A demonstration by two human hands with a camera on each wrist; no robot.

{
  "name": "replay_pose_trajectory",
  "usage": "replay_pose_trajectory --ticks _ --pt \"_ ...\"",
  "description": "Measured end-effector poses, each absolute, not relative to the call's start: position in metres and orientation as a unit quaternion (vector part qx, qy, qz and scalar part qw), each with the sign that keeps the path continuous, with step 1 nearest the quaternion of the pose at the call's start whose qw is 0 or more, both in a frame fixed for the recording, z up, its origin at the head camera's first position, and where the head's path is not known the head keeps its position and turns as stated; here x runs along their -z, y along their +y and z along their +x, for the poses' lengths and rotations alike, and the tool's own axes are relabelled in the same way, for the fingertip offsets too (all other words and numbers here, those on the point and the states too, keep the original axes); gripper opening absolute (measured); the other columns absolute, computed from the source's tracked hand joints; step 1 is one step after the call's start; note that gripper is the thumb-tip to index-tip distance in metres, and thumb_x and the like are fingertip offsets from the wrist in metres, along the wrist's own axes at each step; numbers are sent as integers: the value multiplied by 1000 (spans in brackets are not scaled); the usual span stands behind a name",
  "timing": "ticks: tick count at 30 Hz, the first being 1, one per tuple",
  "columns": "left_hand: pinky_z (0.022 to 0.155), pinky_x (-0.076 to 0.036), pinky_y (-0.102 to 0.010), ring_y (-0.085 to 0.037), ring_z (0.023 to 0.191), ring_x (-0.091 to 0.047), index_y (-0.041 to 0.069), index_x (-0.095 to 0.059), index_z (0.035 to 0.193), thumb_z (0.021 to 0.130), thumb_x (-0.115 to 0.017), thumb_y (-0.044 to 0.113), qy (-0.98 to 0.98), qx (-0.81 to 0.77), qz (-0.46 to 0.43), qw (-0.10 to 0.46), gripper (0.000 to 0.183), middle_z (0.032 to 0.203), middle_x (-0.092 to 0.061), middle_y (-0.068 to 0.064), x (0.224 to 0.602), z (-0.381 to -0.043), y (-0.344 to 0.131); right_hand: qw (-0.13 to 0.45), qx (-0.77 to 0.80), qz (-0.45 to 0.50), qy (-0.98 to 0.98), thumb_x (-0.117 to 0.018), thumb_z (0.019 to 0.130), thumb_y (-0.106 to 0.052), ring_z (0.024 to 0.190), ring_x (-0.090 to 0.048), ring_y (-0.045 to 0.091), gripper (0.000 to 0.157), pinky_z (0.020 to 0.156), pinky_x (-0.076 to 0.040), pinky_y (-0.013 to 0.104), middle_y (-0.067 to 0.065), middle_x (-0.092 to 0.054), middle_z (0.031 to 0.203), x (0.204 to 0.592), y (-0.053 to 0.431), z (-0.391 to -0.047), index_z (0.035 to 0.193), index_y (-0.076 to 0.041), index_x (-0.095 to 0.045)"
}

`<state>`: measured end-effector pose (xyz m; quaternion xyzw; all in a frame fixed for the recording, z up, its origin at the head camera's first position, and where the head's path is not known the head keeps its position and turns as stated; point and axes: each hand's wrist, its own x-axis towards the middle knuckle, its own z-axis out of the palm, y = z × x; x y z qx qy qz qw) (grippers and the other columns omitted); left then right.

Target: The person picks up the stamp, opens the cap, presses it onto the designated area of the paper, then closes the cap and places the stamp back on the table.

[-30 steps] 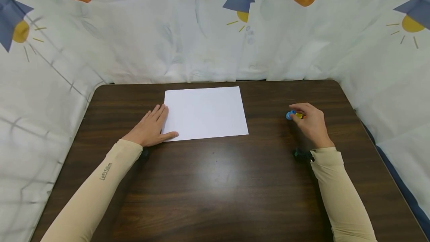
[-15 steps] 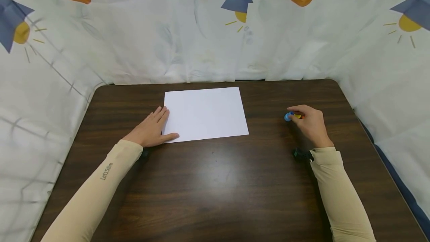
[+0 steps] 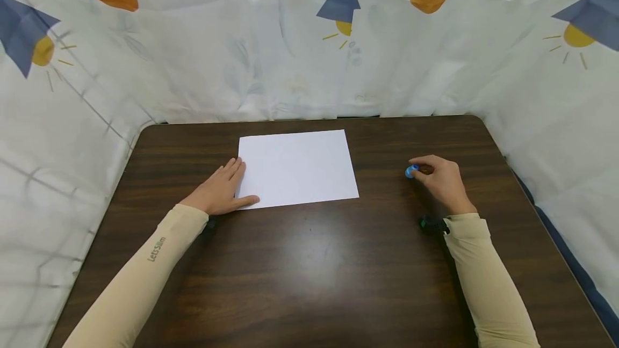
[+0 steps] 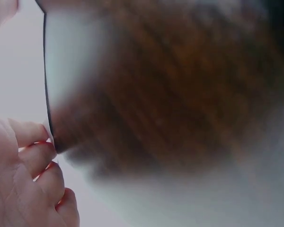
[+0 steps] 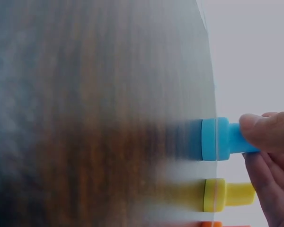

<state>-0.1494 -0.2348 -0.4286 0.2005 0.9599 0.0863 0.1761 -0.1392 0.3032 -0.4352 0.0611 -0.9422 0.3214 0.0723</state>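
Observation:
A plain white sheet of paper (image 3: 300, 171) lies on the table, left of centre at the far side. My left hand (image 3: 216, 189) rests on its left edge with fingers and thumb spread straight. Over at the right, my right hand (image 3: 446, 182) pinches a small blue stamp (image 3: 411, 171) by its narrow handle, thumb against fingers. The right wrist view shows the blue stamp upright, wide base at the tabletop. Beside it stand a yellow stamp (image 5: 214, 195) and an orange one (image 5: 211, 224), cut off by the frame. In the head view the hand hides both.
The dark wood-grain table (image 3: 309, 273) has rounded far corners. A white printed curtain (image 3: 203, 58) hangs close behind it and along both sides. A dark strap (image 3: 432, 224) sits under the right wrist.
My right hand has shifted slightly left and nearer with the blue stamp. The yellow and orange bits seen between the fingers are now hidden. My left hand stays on the paper.

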Motion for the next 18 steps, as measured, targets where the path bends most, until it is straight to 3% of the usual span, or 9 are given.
replay_pose_trajectory --ticks 11,18 --pt "132 -15 -60 -45 161 -12 -7 -16 162 95 -57 68 960 -84 202 175 110 172 -12 -27 428 -137 -232 35 -301 62 -951 -77 94 -17 99 -74 39 29 85 -59 57 21 -77 112 436 304 -133 122 -9 -76" --pt "132 -16 -60 -45 161 -14 -8 -18 161 95 -59 66 960 -86 210 162 108 172 -16 -28 429 -127 -231 44 -302 56 -951 -78 93 -19 100 -74 37 28 84 -60 56 19 -78 113 438 304 -128 120 -12 -77"
